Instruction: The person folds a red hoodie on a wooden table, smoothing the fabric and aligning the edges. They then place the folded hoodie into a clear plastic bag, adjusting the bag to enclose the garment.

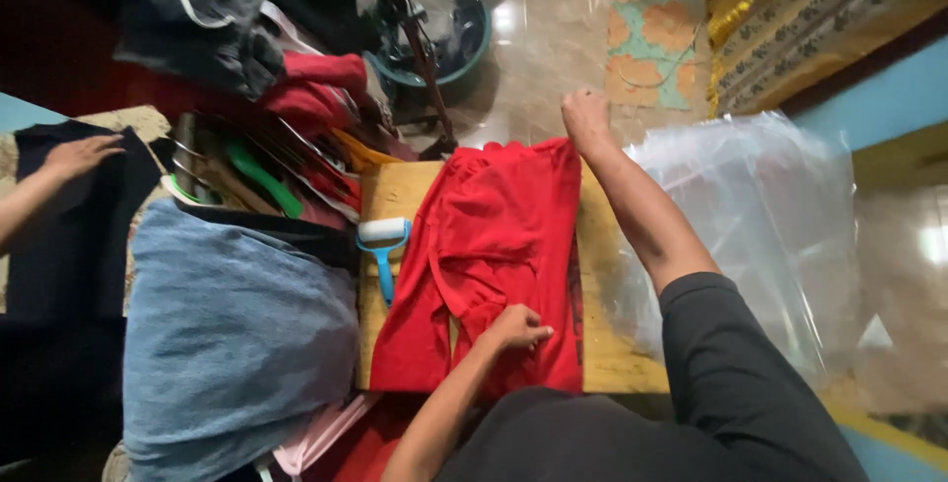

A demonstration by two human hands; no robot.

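Red cloth, a garment (pixel 489 245), lies spread over a pale wooden board (pixel 602 344) in front of the person; the right hand (pixel 585 119) is clenched on its far edge, arm stretched out; the left hand (pixel 515 327) presses down on the near part, fingers pinching a fold. Just beside the garment on the board rests a blue-handled lint roller (pixel 383 245); a folded blue denim piece (pixel 232 334) sits to the left; clear plastic bags (pixel 760 215) lie to the right. Another person's hand (pixel 79 156) rests flat on dark cloth (pixel 69 235) at the far left.
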